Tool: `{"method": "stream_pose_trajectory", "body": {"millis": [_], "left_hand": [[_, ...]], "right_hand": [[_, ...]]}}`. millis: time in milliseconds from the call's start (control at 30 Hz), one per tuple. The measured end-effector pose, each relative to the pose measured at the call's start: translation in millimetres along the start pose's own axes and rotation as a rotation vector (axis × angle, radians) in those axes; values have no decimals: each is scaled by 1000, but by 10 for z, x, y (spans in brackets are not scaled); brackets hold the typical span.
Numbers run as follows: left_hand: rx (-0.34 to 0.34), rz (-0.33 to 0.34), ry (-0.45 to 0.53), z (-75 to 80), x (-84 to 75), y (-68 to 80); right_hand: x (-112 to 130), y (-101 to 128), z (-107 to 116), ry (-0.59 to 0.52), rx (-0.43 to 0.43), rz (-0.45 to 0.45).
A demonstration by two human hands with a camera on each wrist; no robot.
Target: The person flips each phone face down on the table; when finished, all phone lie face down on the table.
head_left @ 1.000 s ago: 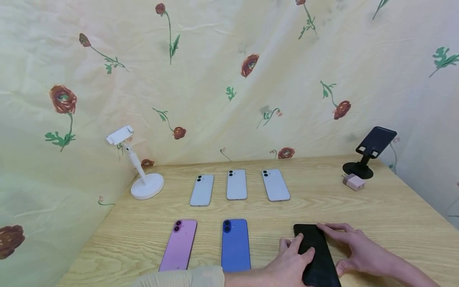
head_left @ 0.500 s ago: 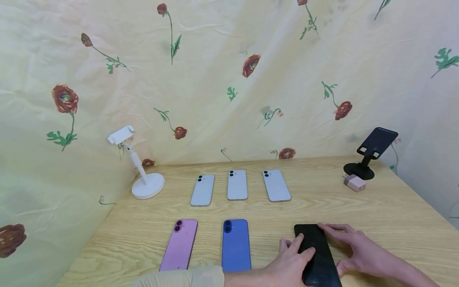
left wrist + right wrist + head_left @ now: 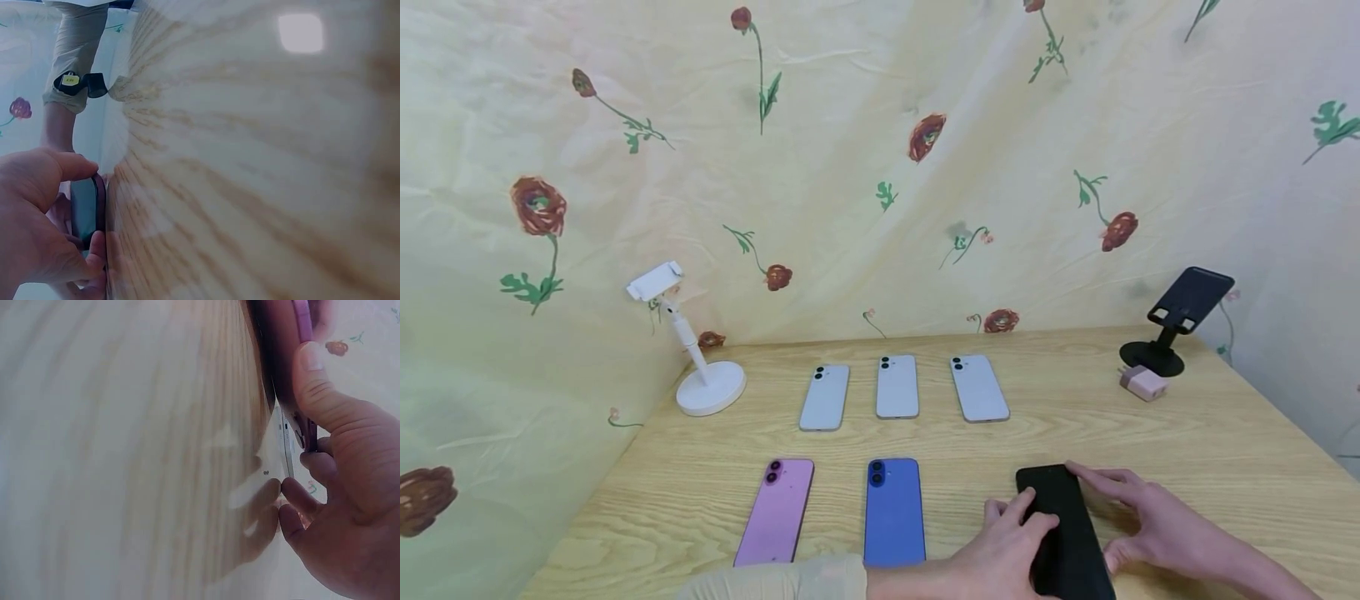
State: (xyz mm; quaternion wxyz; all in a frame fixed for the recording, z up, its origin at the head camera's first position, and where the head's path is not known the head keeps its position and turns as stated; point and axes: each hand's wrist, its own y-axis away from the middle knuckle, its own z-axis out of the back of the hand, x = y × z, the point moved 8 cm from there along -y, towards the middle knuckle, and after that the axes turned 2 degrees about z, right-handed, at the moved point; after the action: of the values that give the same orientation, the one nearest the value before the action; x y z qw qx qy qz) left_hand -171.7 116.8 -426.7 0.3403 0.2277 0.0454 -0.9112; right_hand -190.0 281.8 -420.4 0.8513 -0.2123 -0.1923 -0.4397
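Note:
A smartphone [image 3: 1071, 529] with its dark screen up lies at the front right, its far right corner slightly raised in the head view. My left hand [image 3: 992, 554] reaches over its left side, two fingertips over the screen; in the left wrist view thumb and fingers hold its edges. My right hand [image 3: 1168, 529] grips the right edge, forefinger at the far corner and thumb lower down. In the right wrist view the phone's pinkish-purple frame [image 3: 302, 315] shows beside the thumb, and its underside stands off the table. Left of it lie a blue phone [image 3: 894, 512] and a pink-purple phone [image 3: 777, 512], backs up.
Farther back, three pale phones [image 3: 824, 400] lie in a row, backs up. A white phone stand [image 3: 710, 387] is at the far left. A black phone stand [image 3: 1189, 300] stands at the far right, a pink charger plug [image 3: 1144, 383] beside its base. Floral cloth hangs behind the table.
The dark-screened phone's far right corner has risen a little, and my right forefinger has gone up with it. My left hand has hardly moved.

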Motion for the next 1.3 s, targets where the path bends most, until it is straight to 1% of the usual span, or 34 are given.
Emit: {"method": "stream_pose_trajectory", "body": {"millis": [133, 300, 467, 533, 767, 967, 1167, 1300], "left_hand": [[-13, -15, 20, 35, -4, 23], [-12, -4, 58, 65, 9, 30], [-19, 8, 63, 73, 18, 25], [-21, 3, 62, 82, 20, 24], [-34, -26, 56, 145, 10, 59], [-25, -26, 105, 154, 21, 78], [-8, -92, 137, 175, -3, 103], [-10, -134, 126, 193, -26, 118]], "right_hand": [[1, -1, 9, -35, -7, 2], [16, 1, 36, -52, -32, 20], [70, -1, 69, -55, -77, 41], [110, -12, 77, -61, -88, 55], [238, -57, 97, -78, -92, 98], [273, -65, 106, -82, -96, 111], [338, -94, 113, -101, -105, 117], [387, -115, 117, -116, -116, 136]]}}
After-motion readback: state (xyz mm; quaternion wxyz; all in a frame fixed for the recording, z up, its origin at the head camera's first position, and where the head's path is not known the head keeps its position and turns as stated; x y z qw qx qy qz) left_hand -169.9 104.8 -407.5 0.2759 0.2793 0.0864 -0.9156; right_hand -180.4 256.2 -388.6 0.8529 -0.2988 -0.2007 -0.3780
